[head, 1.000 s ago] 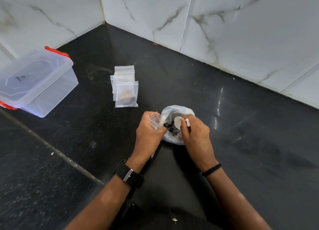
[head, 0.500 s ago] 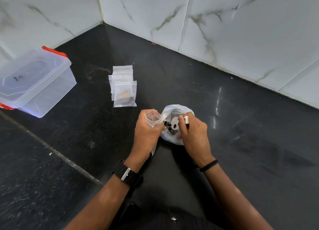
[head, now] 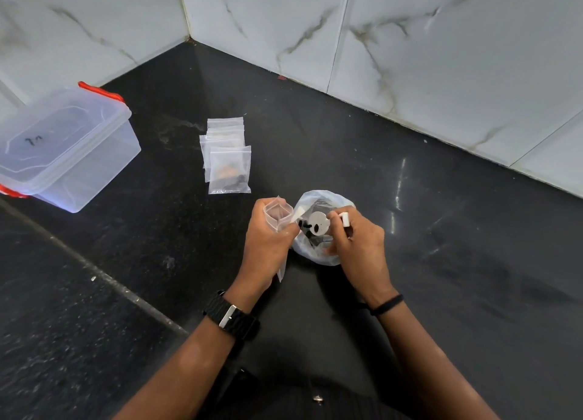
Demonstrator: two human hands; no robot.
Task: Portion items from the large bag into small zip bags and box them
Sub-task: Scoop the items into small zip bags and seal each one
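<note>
1. Showing from the head view, the left hand [head: 268,239] is pinching a small zip bag [head: 277,215] with its mouth held open and upright, just beside the large bag [head: 318,252] resting on the dark worktop [head: 441,230].
2. The right hand [head: 359,249] is closing its fingers round a small white cylinder [head: 344,220] and a pale flat disc [head: 318,222], right above the large bag's open mouth, which is showing small dark pieces inside.
3. These pieces are looking light, hard and smooth, so they are likely slipping easily; pinching them by their edges seems the safest hold.
4. Both bags are thin, soft film, likely collapsing unless held at the rim, as the left hand is doing.
5. A pile of filled zip bags [head: 229,170] is lying farther back on the worktop, well apart from the hands.
6. A clear lidded box [head: 63,148] with red clips is sitting at the far left, its lid on.
</note>
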